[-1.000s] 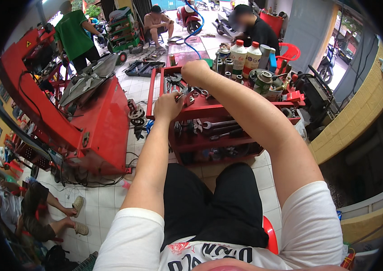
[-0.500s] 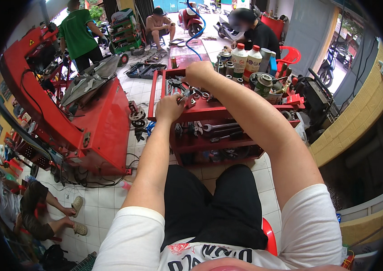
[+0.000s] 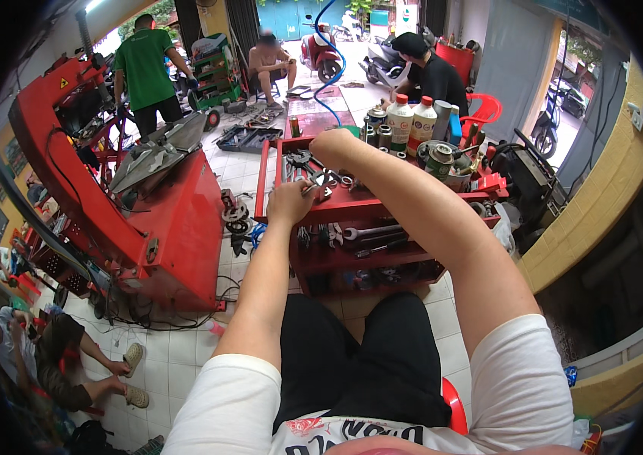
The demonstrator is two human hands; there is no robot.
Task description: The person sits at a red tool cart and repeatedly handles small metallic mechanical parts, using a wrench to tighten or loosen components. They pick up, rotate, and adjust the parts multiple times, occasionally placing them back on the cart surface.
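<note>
View now higher, metal tool (image 3: 324, 180) just right of left hand (image 3: 290, 202)

Ref. red tool cart (image 3: 344, 211): a yellow triangular warning sign (image 3: 64, 83) w/ dark symbol sits on the red machine (image 3: 177, 235), L of cart; printed lbls (image 3: 398, 132) show on two white btls (image 3: 400, 111) atop cart; bold blk lettering (image 3: 382, 432) crosses the white tee (image 3: 522, 379), near side of cart. Smaller print is illegible.
</note>
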